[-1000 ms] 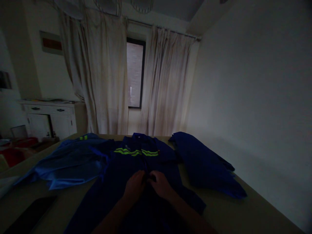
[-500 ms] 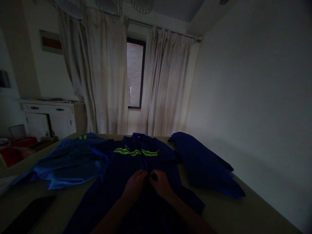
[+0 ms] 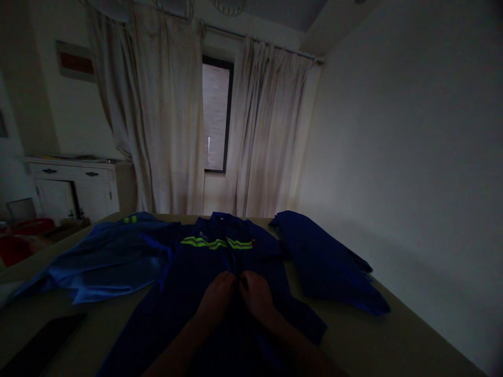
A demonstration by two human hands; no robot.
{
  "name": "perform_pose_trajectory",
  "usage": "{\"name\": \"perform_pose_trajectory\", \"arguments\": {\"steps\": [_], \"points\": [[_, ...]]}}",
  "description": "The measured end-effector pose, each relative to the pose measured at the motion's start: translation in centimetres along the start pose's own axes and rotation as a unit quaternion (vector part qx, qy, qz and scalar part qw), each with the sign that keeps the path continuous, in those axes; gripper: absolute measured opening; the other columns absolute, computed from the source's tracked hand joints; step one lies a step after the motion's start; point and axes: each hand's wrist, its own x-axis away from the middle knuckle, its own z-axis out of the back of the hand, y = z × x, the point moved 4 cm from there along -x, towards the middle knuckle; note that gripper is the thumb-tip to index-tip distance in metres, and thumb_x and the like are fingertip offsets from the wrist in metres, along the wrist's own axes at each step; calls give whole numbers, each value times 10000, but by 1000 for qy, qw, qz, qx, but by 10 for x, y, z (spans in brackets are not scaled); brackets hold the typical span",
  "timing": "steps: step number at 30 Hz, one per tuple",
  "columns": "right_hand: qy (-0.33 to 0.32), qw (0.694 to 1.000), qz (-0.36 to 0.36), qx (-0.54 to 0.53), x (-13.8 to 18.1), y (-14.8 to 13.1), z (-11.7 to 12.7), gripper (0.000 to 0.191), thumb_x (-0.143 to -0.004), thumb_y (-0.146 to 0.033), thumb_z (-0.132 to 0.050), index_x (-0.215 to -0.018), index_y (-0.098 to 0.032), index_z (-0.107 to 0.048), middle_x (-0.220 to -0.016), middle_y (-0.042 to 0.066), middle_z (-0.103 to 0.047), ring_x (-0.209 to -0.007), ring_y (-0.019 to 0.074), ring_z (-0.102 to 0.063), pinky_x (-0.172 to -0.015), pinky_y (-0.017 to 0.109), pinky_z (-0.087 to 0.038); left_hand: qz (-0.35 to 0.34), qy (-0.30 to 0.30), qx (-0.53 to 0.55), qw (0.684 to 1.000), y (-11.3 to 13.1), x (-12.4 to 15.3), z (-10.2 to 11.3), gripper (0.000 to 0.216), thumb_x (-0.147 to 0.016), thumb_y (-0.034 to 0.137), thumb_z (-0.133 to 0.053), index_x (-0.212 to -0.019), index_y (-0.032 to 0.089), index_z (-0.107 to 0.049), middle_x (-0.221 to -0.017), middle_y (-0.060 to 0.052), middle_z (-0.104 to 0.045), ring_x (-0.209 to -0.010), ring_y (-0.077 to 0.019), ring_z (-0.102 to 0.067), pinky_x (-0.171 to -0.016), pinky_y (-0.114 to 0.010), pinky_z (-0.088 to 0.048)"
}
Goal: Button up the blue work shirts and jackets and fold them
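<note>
Hands are inching up the dark blue jacket (image 3: 212,262), closer together than a second ago. Left hand (image 3: 217,297) and right hand (image 3: 256,296) are pinching its front edges, fingertips touching; jacket lying flat on table (image 3: 373,340). Judgement: keeping edges level, cloth taut.

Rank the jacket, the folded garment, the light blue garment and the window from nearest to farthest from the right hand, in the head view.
1. Jacket: under the right hand, touched at its front.
2. Folded garment: just to the right.
3. Light blue garment: farther off, to the left.
4. Window: at the room's far end.
</note>
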Motion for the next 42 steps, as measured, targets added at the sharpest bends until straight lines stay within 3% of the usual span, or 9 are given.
{"name": "perform_pose_trajectory", "arguments": {"steps": [15,20,25,33,38,42], "points": [[7,1000,8,-4,0,4,-6,115,-970,-262,-563,-977,-207,-663,-988,70,-759,-908,219,-714,-772,277,-436,-15,19,-33,999,-3,-1,-8,243,-1000,102,-416,-1021,225,-624,-1036,-44,-659,-966,-205,-621,-858,-301,-443],[-3,995,45,-87,0,4,-4,110,-933,-238,-594,-963,-204,-694,-968,47,-769,-894,191,-713,-765,244,-450,-1,14,-16,1000,-2,1,-4,246,-1005,118,-405,-1012,221,-629,-1059,-54,-665,-961,-198,-632,-840,-292,-445],[-10,989,46,-140,-3,9,-3,257,-984,-267,-502,-893,-197,-733,-914,50,-773,-870,193,-708,-781,258,-460,28,5,23,999,-2,2,1,259,-1012,126,-385,-1015,229,-622,-1025,-48,-697,-973,-188,-660,-854,-276,-440],[-44,965,72,-247,-11,22,-9,153,-820,-212,-630,-909,-193,-752,-894,41,-771,-837,219,-711,-764,286,-505,64,24,67,995,-3,2,7,152,-960,98,-489,-936,231,-558,-961,-14,-709,-916,-171,-680,-777,-249,-404],[-21,977,76,-200,-9,19,-11,66,-823,-194,-683,-874,-193,-724,-890,31,-738,-853,201,-684,-774,271,-472,77,44,124,988,-5,3,4,157,-971,115,-475,-937,240,-564,-877,11,-715,-840,-160,-697,-729,-246,-393],[5,988,80,-130,-5,16,-14,71,-856,-186,-681,-919,-180,-713,-931,49,-711,-899,203,-662,-804,276,-442,94,64,157,981,-10,2,2,42,-953,229,-558,-985,243,-583,-917,6,-740,-866,-175,-709,-756,-254,-426]]}}
